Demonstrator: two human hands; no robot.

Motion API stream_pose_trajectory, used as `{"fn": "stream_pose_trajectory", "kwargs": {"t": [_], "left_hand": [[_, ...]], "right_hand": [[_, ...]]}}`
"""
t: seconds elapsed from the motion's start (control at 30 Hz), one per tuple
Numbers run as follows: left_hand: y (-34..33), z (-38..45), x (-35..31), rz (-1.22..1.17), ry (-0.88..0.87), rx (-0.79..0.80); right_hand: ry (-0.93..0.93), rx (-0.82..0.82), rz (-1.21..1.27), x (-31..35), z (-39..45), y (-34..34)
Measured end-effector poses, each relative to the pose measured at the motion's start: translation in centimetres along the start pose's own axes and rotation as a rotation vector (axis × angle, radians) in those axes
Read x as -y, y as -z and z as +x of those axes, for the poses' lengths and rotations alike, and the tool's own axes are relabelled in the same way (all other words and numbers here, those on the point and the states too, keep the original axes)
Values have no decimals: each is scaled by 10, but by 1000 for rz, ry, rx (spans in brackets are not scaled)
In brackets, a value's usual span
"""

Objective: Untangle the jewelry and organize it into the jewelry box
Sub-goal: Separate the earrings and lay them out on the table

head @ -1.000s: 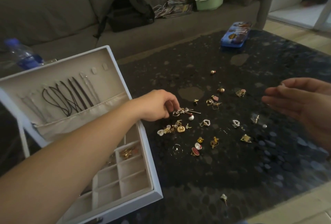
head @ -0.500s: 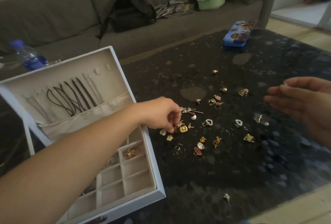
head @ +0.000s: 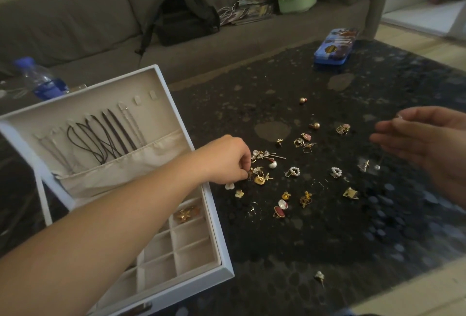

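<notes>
A tangled cluster of small gold and pearl earrings (head: 259, 177) lies on the dark speckled glass table (head: 327, 240), just right of the open white jewelry box with beige compartments (head: 191, 247). The left hand (head: 227, 160) pinches a piece at the cluster's left edge with curled fingertips. The right hand (head: 426, 144) hovers apart above the table's right side, fingers relaxed and extended, holding nothing visible.

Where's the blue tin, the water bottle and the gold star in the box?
blue tin (head: 335, 46), head view, middle of its lid.
water bottle (head: 41, 81), head view, its clear body.
gold star (head: 185, 214), head view, its centre, inside a jewelry box (head: 224, 269) compartment.
</notes>
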State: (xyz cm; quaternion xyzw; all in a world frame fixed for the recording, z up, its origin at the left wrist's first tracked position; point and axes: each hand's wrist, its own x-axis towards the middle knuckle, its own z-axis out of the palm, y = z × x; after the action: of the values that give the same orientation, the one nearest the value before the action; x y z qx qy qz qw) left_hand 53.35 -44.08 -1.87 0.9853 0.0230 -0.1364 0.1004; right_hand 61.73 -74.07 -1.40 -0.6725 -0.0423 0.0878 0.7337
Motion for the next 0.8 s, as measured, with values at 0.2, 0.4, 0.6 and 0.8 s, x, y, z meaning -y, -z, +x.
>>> {"fn": "stream_pose_trajectory", "kwargs": {"t": [0.2, 0.4, 0.6, 0.8], "left_hand": [[-2, 1, -2, -69, 28, -27], [3, -2, -2, -29, 20, -26], [15, -11, 5, -54, -16, -63], [27, -26, 7, -213, -24, -151]], "right_hand": [[14, 14, 32, -1, 1, 0], [12, 14, 10, -1, 2, 0], [-3, 19, 17, -1, 0, 0], [30, 42, 51, -2, 3, 1]]}}
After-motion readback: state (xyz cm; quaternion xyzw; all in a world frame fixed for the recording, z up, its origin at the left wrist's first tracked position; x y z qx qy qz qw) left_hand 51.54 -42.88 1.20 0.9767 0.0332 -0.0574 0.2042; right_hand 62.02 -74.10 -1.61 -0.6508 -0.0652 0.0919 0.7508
